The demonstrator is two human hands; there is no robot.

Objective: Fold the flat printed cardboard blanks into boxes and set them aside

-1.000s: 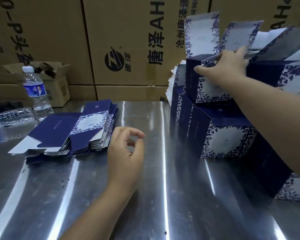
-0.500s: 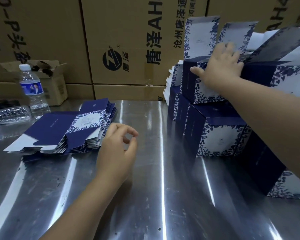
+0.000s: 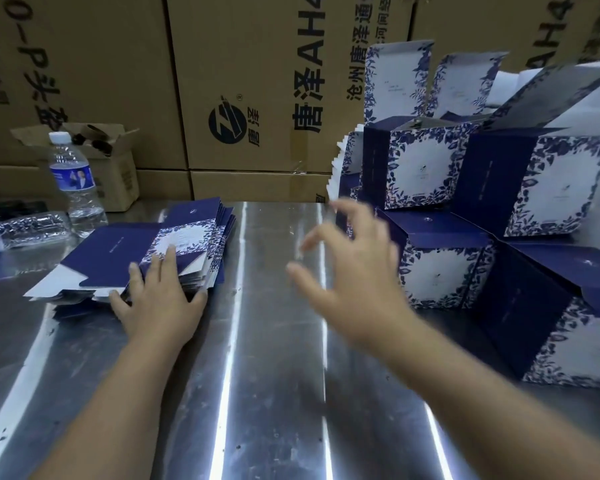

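Note:
A stack of flat navy blanks with blue-and-white floral panels (image 3: 118, 252) lies on the steel table at the left. My left hand (image 3: 156, 303) rests on the stack's near right corner, fingers spread flat over the top blank. My right hand (image 3: 354, 271) hovers above the table's middle, blurred, fingers spread and holding nothing. Folded boxes (image 3: 420, 168) with open lids are piled in two layers at the right; the topmost left box stands free of my hand.
The steel table (image 3: 257, 393) reflects light in streaks. A water bottle (image 3: 75, 183) stands at the back left beside a crushed bottle (image 3: 28, 226) and a small open carton (image 3: 113, 161). Large brown cartons (image 3: 250, 88) wall off the back.
My right hand left the top folded box and swung back left over the table. My left hand moved left and opened onto the blank stack.

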